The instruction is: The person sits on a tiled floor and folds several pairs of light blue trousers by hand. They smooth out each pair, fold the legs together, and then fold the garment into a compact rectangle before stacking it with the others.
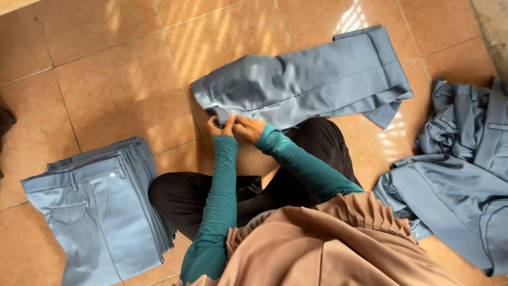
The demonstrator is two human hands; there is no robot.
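Both hands, left [216, 127] and right [248, 128], pinch grey-blue trousers [307, 82] at the waistband; loosening either grip could undo the fold.

Head camera, looking steeply down, close over lap and floor

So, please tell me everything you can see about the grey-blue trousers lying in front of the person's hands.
The grey-blue trousers lie flat on the tan tiled floor, folded lengthwise with the legs stacked, hems toward the upper right. The cloth looks smooth, slightly shiny and woven. The waist end points to the left, where the left hand and the right hand pinch its edge. The lower edge seems to touch the person's black-clad knee.
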